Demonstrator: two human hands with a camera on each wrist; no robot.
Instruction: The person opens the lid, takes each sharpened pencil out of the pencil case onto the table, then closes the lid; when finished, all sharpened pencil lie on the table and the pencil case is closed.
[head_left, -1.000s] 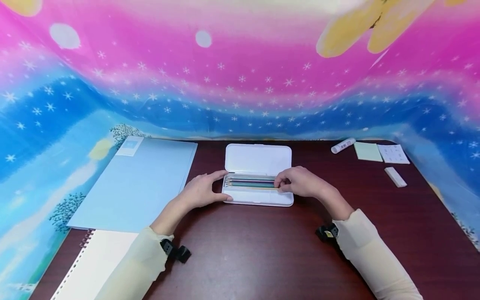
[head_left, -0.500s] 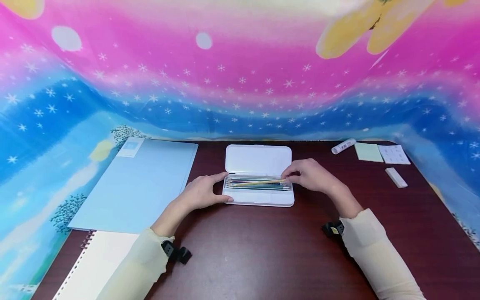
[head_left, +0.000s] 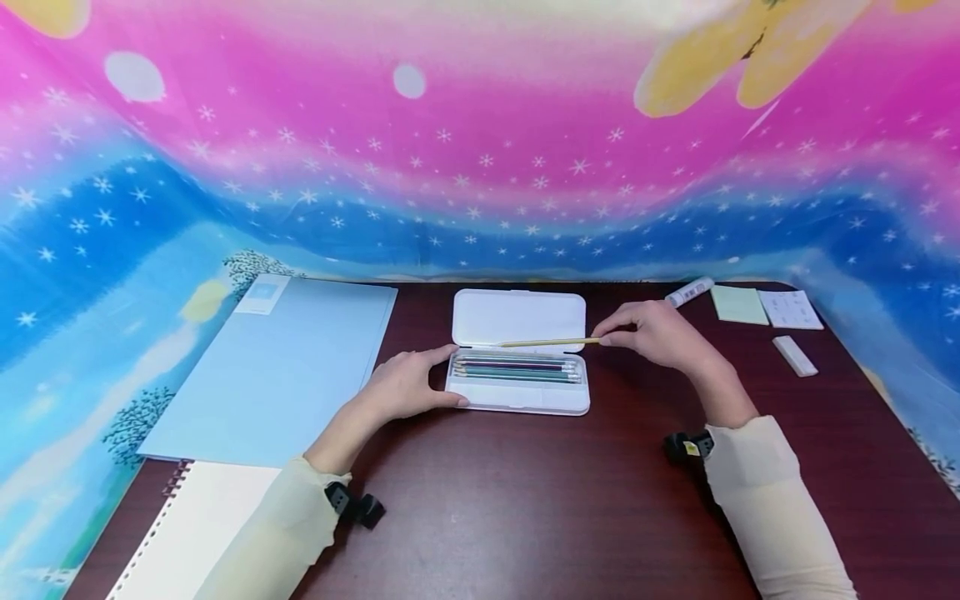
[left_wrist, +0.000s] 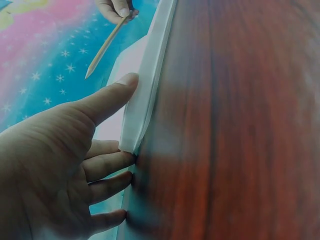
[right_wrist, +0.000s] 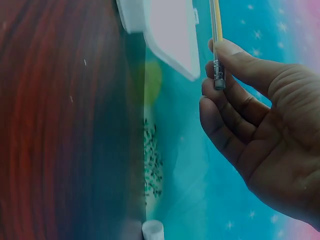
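A white pencil case point(head_left: 517, 398) lies with its lid point(head_left: 517, 317) folded back, and several pencils point(head_left: 510, 375) with metal ends fill its tray. My left hand point(head_left: 401, 383) holds the case at its left end, thumb along the front side and index finger by the back corner. Between thumb and fingertips, my right hand point(head_left: 663, 337) pinches a yellow pencil point(head_left: 551, 342) near its eraser end. This pencil is raised and roughly level, pointing left across the lid in the head view. The right wrist view shows its grey eraser point(right_wrist: 219, 84) poking out below the thumb.
A light blue folder point(head_left: 277, 367) and a spiral notebook point(head_left: 202, 517) lie on the left. At the back right are a glue stick point(head_left: 690, 292), a green sticky-note pad point(head_left: 738, 305), a printed paper pad point(head_left: 791, 309) and a white eraser point(head_left: 795, 356). A patterned cloth surrounds the table.
My right hand has taken the yellow pencil out of the tray and lifted it up and to the right. My left hand and the case have stayed in place.
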